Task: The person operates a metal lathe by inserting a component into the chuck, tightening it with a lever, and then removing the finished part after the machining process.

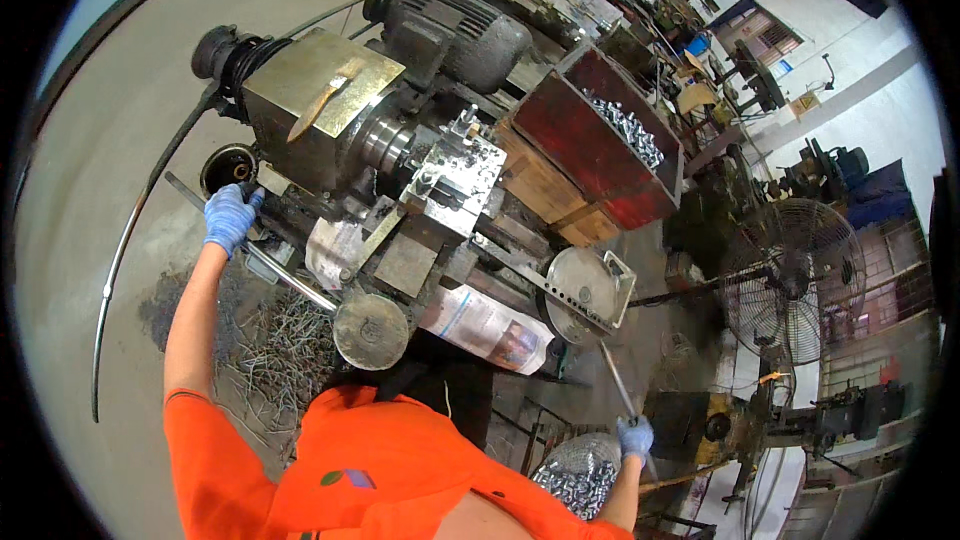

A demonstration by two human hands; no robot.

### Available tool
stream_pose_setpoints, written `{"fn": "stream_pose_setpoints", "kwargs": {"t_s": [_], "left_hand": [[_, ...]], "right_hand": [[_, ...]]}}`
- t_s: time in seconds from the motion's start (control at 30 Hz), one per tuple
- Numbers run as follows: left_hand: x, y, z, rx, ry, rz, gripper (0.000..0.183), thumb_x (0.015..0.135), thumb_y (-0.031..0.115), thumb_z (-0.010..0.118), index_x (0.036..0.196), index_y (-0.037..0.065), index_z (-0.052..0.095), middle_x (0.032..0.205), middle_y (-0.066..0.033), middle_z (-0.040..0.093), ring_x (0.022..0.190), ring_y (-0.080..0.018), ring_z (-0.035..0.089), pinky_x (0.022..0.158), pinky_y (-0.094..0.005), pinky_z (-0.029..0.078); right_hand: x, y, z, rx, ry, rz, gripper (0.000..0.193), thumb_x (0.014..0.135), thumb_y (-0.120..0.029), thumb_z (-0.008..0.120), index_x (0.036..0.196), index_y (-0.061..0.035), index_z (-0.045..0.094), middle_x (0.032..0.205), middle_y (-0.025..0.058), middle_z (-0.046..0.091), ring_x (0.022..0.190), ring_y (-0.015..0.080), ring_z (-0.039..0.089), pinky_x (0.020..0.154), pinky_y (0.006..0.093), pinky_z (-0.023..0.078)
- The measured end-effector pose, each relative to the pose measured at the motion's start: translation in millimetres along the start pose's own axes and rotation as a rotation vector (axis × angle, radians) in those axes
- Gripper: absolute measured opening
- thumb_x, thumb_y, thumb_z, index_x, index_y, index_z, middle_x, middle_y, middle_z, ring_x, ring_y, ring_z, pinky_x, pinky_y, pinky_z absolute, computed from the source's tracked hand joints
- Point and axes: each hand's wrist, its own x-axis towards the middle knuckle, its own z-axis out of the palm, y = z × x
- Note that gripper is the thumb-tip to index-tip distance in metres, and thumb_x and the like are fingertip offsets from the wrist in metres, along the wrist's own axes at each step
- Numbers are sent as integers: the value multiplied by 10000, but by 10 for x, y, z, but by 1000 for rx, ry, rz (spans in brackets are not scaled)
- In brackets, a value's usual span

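My left hand (232, 217), in a blue glove, is at the left end of a lathe, next to a round dark tub (229, 168). Its fingers close on a small dark part that I cannot make out. Low on the right, my gloved right hand (635, 437) wraps around a metal lever (618, 380), which rises to a round plate (582, 290) at the lathe's right end. Between my hands are the chuck (385, 143) and the shiny cross slide (455, 180). A basket of small metal parts (580, 475) sits beside my right hand.
A wooden-handled brush (325, 105) lies on the headstock cover (290, 70). Behind the slide, a red bin (600, 140) holds metal pieces. A motor (455, 35) stands at the back, a large fan (795, 280) at right. Metal shavings (285, 355) cover the floor near my left arm.
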Motion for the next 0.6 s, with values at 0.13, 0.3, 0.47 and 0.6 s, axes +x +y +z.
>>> {"fn": "stream_pose_setpoints", "kwargs": {"t_s": [0.13, 0.3, 0.47, 0.6], "left_hand": [[56, -19, -12, -18, 16, 0, 336, 810, 426, 624, 898, 111, 704, 865, -154, 668, 838, -334, 636, 740, -442, 496], [61, -33, -47, -52, 7, 12, 331, 821, 405, 615, 948, 111, 702, 894, -155, 670, 858, -333, 635, 759, -435, 495], [47, 5, -103, -50, -12, -17, 324, 831, 390, 607, 951, 104, 698, 908, -155, 670, 882, -331, 631, 780, -435, 490], [35, 34, -135, -50, -9, -14, 327, 830, 395, 606, 950, 105, 699, 912, -153, 671, 886, -328, 631, 781, -434, 490]], "right_hand": [[-660, 515, 247, 150, -50, 146, 530, 616, -467, 749, 890, -17, 694, 883, 241, 662, 878, 373, 646, 777, 429, 508], [-882, 689, 397, 15, -99, 239, 417, 677, -349, 695, 901, 3, 683, 888, 213, 673, 888, 366, 645, 781, 417, 503], [-952, 610, 418, 101, -15, 320, 400, 646, -332, 696, 860, 5, 677, 888, 247, 661, 895, 376, 642, 782, 436, 498], [-994, 603, 395, 130, -43, 331, 425, 615, -333, 717, 868, 6, 681, 884, 245, 663, 892, 377, 644, 781, 430, 499]]}}
